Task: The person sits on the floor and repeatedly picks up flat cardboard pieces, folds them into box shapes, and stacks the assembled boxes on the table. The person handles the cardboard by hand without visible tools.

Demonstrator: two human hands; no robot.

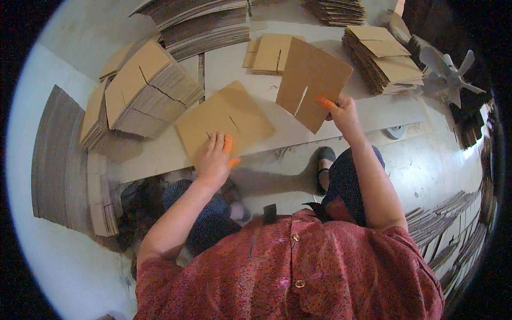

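My right hand (343,114) pinches a slotted cardboard sheet (313,80) near its lower right corner and holds it up at a tilt. Light comes through the long slit in that sheet. Flat on a second cardboard sheet (224,120) lies my left hand (216,157), fingers stretched out over its near edge. This sheet rests on the white board and has short dark slits. Orange covers sit on some fingers of both hands. Partly behind the raised sheet is a low pile of smaller cardboard pieces (268,52).
Stacked slotted cardboard (152,88) stands left on the white board (384,109); another stack (384,61) is at right. Tall cardboard piles (200,29) rise at the back. A bladed metal fan (448,74) stands far right. More cardboard (448,224) lies on the floor, lower right.
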